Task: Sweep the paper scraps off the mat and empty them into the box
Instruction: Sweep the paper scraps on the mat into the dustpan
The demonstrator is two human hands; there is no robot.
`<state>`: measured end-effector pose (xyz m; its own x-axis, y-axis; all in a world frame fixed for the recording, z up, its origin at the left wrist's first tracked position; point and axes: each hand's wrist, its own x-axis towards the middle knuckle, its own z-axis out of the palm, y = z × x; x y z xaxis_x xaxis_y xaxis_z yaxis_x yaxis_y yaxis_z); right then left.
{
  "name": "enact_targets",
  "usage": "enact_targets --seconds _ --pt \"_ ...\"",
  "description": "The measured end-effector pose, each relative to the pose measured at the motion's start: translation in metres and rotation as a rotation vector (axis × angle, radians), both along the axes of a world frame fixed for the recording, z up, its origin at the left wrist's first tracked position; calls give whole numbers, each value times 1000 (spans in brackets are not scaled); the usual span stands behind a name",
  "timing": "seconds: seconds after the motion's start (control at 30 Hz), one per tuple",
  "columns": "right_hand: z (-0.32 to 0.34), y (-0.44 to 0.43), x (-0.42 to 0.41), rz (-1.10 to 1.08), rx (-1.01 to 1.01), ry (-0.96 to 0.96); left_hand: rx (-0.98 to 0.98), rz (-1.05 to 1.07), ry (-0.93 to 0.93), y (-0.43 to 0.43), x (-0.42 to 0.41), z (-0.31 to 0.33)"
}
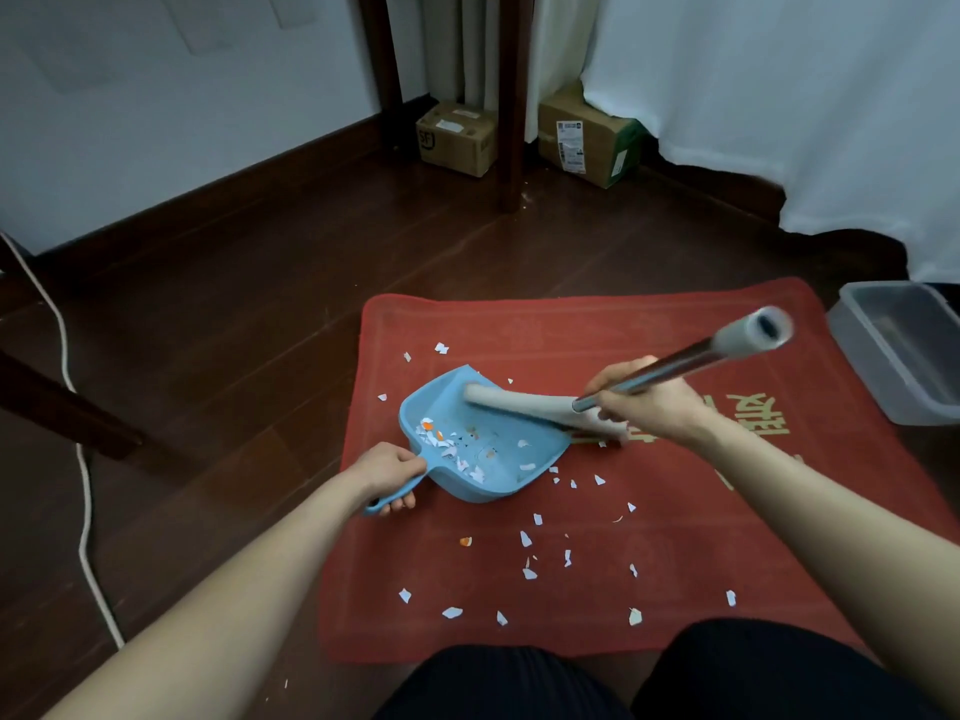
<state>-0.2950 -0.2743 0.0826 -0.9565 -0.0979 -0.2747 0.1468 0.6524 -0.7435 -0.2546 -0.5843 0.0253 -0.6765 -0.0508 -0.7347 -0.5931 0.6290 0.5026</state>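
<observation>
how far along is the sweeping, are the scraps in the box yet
Partly done. A pile of scraps already lies in the blue dustpan, held by the left hand. The right hand works the broom at the pan's mouth. Many paper scraps remain on the red mat; the grey box hasn't received the dustpan's load.

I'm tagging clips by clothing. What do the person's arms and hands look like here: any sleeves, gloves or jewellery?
Both forearms are bare up to the frame edge: no sleeves show. The left hand and right hand have no gloves, and no rings, watch or bracelets can be seen.
</observation>
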Motion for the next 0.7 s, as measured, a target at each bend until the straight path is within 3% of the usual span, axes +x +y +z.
enact_targets --seconds 0.1,0.2,0.3,0.4,0.47,0.53,0.7 --pt "12 12 -3 -205 -127 119 19 5 12 -4 -1 4" --pt "13 22 -5 -271 66 155 30 -19 4 -4 2 4" --pt "-2 17 1 -194 196 118 21 -38 -12 0 4 2" --pt "-2 8 12 -24 33 0 30 -29 -14 3 3 1" --pt "9 9 12 -114 -155 9 42 -16 -5 1 3 2" --pt "17 15 7 -234 -210 82 44 -9 12 -3 5 2" --pt "7 21 -1 -285 171 142 33 2 -4 -1 10 2"
